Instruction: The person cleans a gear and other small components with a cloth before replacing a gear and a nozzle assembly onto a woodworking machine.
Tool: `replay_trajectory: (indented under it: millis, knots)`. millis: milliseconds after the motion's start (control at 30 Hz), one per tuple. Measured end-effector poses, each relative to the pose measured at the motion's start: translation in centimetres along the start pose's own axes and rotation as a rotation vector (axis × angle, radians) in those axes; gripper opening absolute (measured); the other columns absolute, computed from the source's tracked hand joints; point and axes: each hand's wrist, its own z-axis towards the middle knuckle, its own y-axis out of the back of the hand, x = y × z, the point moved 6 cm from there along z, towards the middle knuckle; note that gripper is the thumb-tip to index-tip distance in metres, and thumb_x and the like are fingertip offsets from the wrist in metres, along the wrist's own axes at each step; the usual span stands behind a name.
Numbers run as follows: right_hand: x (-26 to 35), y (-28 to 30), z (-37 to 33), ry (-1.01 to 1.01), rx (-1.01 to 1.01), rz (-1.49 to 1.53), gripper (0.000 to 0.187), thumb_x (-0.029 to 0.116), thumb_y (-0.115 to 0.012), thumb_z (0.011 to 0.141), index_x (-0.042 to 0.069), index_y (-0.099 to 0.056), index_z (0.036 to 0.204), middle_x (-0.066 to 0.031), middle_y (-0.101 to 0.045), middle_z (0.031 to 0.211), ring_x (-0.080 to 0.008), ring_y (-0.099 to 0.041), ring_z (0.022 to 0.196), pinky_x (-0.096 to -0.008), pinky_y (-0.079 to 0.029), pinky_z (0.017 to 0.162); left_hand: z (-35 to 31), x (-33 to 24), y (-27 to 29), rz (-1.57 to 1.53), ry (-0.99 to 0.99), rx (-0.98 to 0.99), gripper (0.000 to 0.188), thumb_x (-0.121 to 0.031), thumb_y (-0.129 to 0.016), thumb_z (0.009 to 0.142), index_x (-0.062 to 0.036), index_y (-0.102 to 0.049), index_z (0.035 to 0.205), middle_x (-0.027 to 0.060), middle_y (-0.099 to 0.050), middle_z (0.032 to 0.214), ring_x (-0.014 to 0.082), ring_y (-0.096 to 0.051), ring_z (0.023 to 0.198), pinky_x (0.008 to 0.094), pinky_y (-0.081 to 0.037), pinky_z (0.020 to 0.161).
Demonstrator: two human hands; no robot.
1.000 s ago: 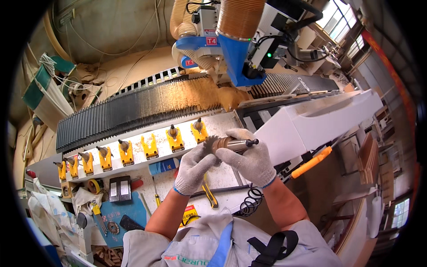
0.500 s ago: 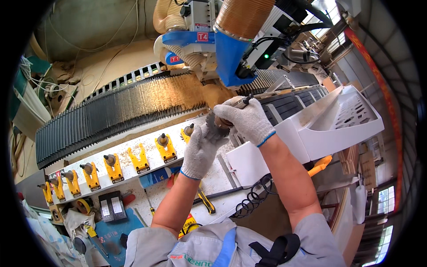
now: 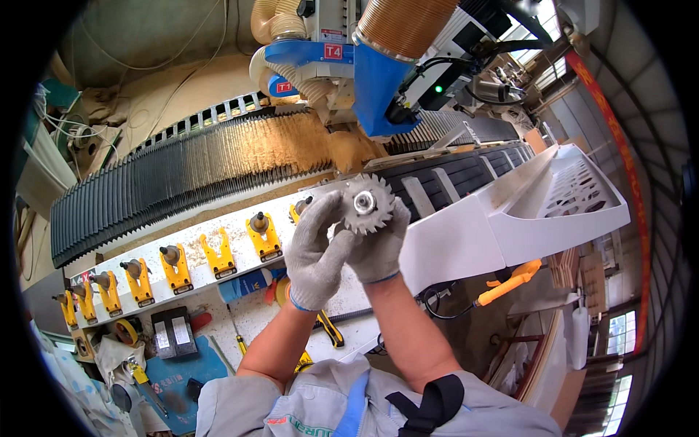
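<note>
A toothed circular saw blade [image 3: 378, 205] with a round metal hub at its centre faces up between my gloved hands. My right hand [image 3: 384, 251] grips it from behind and below; its fingers are mostly hidden by the blade. Curved round the left rim is my left hand [image 3: 309, 255], thumb and fingers bent at the teeth. Both gloves are white-grey knit with blue cuffs. Just left of my hands, yellow tool-holder forks [image 3: 263, 237] stand in a row along a white ledge [image 3: 196, 244]; most carry a tool holder, and one fork [image 3: 218, 255] holds none.
Beyond the ledge runs a black bellows cover [image 3: 175, 171] heaped with sawdust. A blue-and-white machine head [image 3: 382, 95] with a ribbed hose hangs above. At right juts a white housing [image 3: 466, 233]; an orange air gun [image 3: 510, 284] hangs below it. Lower left lie a black box [image 3: 173, 333] and tools.
The blade has turned to show its flat face and hub; before, it was edge-on with its shank upward. My right hand has dropped from above it to behind and below.
</note>
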Motion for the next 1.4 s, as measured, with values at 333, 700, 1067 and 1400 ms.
replay_trajectory:
  millis: [333, 700, 1067, 1400]
  knots:
    - [-5.2, 1.5, -1.9, -0.142, -0.088, 0.166, 0.072, 0.073, -0.051, 0.094, 0.014, -0.061, 0.134, -0.0076, -0.067, 0.129, -0.0235, -0.064, 0.118, -0.0427, -0.054, 0.102, -3.1, -3.1, 0.2, 0.29, -0.191, -0.13, 0.055, 0.007, -0.077, 0.085, 0.0033, -0.059, 0.136, 0.0164, -0.06, 0.135, 0.0218, -0.063, 0.119, 0.0339, -0.053, 0.101]
    - [3.6, -3.6, -0.9, 0.134, -0.315, -0.953, 0.026, 0.026, -0.076, 0.094, 0.001, -0.073, 0.101, -0.0104, -0.075, 0.093, -0.0195, -0.072, 0.079, -0.0331, -0.058, 0.078, -0.6, -0.3, -1.7, 0.144, 0.085, -0.132, 0.052, -0.006, -0.069, 0.096, 0.0069, -0.05, 0.142, 0.0115, -0.062, 0.131, 0.0193, -0.063, 0.118, 0.034, -0.052, 0.103]
    - [10.6, -8.9, 3.9, -0.162, -0.069, -2.15, 0.06, 0.054, -0.067, 0.088, -0.005, -0.072, 0.097, -0.0253, -0.073, 0.095, -0.0354, -0.073, 0.092, -0.0436, -0.056, 0.084, 2.8, 11.4, -1.1, -0.323, 0.409, -0.091, 0.047, -0.022, -0.068, 0.101, -0.0018, -0.054, 0.142, 0.0088, -0.063, 0.133, 0.0207, -0.061, 0.122, 0.041, -0.05, 0.106]
    - [31.1, -6.1, 18.5, 0.155, -0.693, -2.432, 0.036, 0.029, -0.068, 0.093, -0.001, -0.076, 0.111, -0.0174, -0.077, 0.104, -0.028, -0.074, 0.089, -0.0398, -0.059, 0.082, 9.9, 32.4, -0.4, -0.879, 0.641, -0.387, 0.031, -0.027, -0.07, 0.098, -0.0147, -0.064, 0.126, 0.0015, -0.069, 0.121, 0.0219, -0.064, 0.107, 0.0461, -0.052, 0.095]
